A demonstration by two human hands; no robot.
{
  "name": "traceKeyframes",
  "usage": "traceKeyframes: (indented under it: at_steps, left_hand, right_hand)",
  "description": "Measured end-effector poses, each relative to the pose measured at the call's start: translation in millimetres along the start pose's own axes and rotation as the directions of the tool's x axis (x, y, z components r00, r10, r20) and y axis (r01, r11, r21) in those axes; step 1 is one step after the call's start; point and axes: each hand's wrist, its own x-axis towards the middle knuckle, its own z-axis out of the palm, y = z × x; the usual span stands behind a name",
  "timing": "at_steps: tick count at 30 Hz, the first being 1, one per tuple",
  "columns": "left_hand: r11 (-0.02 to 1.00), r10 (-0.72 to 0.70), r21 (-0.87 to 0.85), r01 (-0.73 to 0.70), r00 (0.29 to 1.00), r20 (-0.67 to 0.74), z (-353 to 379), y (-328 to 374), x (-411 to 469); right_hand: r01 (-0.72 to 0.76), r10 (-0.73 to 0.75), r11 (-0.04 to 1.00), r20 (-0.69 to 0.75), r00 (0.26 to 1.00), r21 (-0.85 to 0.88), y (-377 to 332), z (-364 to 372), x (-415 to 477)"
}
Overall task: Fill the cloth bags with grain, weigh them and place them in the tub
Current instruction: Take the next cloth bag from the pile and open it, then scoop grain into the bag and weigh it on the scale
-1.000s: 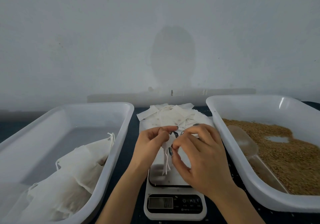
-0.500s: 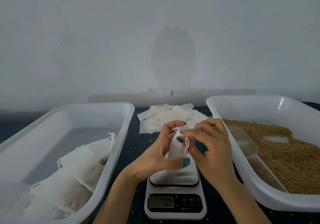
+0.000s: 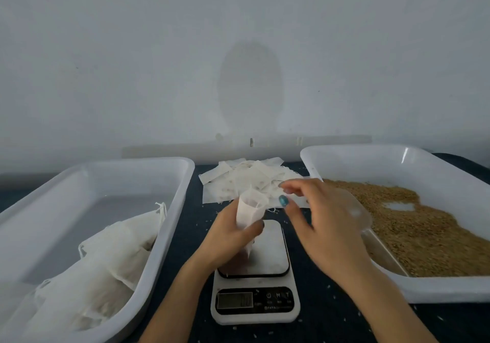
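Above the steel platform of the kitchen scale (image 3: 256, 300), my left hand (image 3: 228, 239) grips an empty cloth bag (image 3: 249, 210) upright. Fingers and thumb are wrapped round its lower half, and its mouth stands open at the top. Just right of the bag my right hand (image 3: 326, 226) hangs in the air, blurred, with the fingers loosely spread and closed on nothing that I can make out. It touches neither the bag nor the scale.

Left of the scale stands the white tub (image 3: 119, 178), with filled, drawstring-tied bags (image 3: 106, 258) heaped in its near end. Right of the scale sits a second white tub (image 3: 371, 165) holding brown grain (image 3: 413, 226). A translucent scoop (image 3: 362, 215) lies on the grain at the side nearest the scale. Behind the scale a loose pile of flat empty bags (image 3: 246, 181) lies on the dark bench (image 3: 331, 313), and stray grains dot the bench around the scale. The scale's display is too dim to read.
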Motion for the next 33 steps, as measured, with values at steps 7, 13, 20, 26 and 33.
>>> traceKeyframes:
  at_steps: [7,13,20,26,33]
  left_hand:
    - [0.986,-0.081,-0.150,0.066,0.992,-0.099,-1.1,1.4,-5.3]
    - [0.983,-0.120,-0.154,0.104,0.988,-0.094,-3.5,-2.5,-7.4]
    - [0.981,-0.125,-0.163,0.105,0.986,-0.114,-9.5,-6.8,-7.6]
    - [0.985,-0.101,-0.155,0.081,0.987,-0.128,-12.7,-5.0,-8.6]
    - [0.983,-0.104,-0.163,0.083,0.987,-0.124,-13.3,-2.3,-9.8]
  right_hand:
    - [-0.406,0.582,0.755,0.242,0.776,-0.514,80.3,-65.3,7.7]
    - [-0.200,0.752,0.617,0.496,0.434,-0.761,101.2,-53.4,4.6]
    - [-0.380,0.739,0.628,0.369,0.563,-0.678,103.4,-56.6,7.1]
    - [-0.356,0.758,0.466,0.158,0.633,-0.810,107.5,-83.1,1.2]
    - [-0.174,0.735,0.613,0.475,0.485,-0.771,88.0,-95.6,-11.0]
